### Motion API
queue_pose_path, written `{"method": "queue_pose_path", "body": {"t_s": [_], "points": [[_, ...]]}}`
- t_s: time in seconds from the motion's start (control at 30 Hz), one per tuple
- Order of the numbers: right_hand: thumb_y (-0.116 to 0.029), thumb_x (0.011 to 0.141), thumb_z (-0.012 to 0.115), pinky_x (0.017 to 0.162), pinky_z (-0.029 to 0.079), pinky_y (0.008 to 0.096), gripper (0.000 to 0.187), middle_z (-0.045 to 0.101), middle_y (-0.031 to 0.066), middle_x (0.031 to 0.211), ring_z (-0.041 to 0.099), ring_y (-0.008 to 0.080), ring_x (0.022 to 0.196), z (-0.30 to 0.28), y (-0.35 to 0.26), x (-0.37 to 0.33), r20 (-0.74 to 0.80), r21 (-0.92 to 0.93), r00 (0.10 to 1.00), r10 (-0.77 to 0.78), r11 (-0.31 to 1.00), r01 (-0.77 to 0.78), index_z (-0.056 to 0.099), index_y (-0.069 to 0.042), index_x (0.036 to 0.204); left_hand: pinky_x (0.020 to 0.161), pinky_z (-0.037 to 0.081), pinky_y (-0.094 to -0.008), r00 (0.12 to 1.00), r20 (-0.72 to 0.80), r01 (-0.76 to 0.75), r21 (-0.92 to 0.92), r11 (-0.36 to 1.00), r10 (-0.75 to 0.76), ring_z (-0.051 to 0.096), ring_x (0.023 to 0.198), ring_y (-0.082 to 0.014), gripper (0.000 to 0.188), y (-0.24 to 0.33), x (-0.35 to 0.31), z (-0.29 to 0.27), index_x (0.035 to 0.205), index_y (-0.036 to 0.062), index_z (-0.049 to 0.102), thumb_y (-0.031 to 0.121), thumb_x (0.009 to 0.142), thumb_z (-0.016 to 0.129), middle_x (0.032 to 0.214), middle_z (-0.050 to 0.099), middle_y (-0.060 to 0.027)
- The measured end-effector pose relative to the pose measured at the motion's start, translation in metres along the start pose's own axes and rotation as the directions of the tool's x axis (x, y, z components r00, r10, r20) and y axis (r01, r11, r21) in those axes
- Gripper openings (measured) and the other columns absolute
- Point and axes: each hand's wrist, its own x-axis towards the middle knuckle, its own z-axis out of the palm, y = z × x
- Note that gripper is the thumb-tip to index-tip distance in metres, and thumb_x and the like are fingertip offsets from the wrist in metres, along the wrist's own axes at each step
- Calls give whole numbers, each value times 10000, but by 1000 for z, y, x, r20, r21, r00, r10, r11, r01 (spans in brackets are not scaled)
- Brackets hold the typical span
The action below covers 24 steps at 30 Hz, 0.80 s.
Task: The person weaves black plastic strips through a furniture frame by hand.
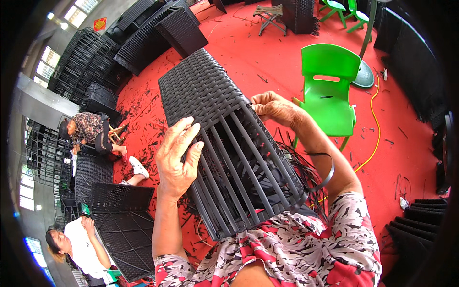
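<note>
A long black frame (241, 158) stands tilted in front of me, its near end against my lap. Tight black weave (201, 83) covers its far half, while bare parallel slats (248, 162) run down the near half. My left hand (177, 155) is open, its fingers stretched out and the tips touching the left side where the weave ends. At the right edge of the weave, my right hand (277, 109) is closed in a pinch; what lies between the fingers is hidden. Loose black strips (306, 165) hang in loops beside the frame, near my right forearm.
A green plastic chair (329, 91) stands ahead to the right, with a yellow cable (377, 129) beyond it. Black scraps litter the red floor (239, 43). Two people (91, 129) sit at left among black woven pieces (126, 234). More woven furniture (153, 36) stands behind.
</note>
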Motion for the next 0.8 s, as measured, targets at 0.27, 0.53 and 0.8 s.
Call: {"method": "queue_pose_path", "body": {"t_s": [0.27,0.53,0.8], "points": [[-22,719,521,620,492,465,118,617,183,747,632,354,735,18,-120,-78,-41,-944,822,-567,-249,-219,558,-26,831,928,446,-343,982,183,-4,-217,976,44,590,1077,-246,494,37,96,55,1282,24,513,124,820,658,1174,605,-154],[-268,821,634,797,484,384,512,563,114,1146,604,280,978,-31,-196,-215,-272,-555,466,-842,-258,-790,489,-114,1287,642,456,-382,963,270,115,-467,877,18,579,665,-230,257,98,142,134,861,-31,605,212,909,537,713,614,-126],[-497,942,421,707,469,316,597,665,106,865,584,160,738,37,-89,-211,-791,-512,541,-285,792,-331,663,49,950,633,493,-425,953,302,135,-431,892,1,623,672,-338,382,105,131,154,870,-44,590,308,962,475,688,614,-183]]}}
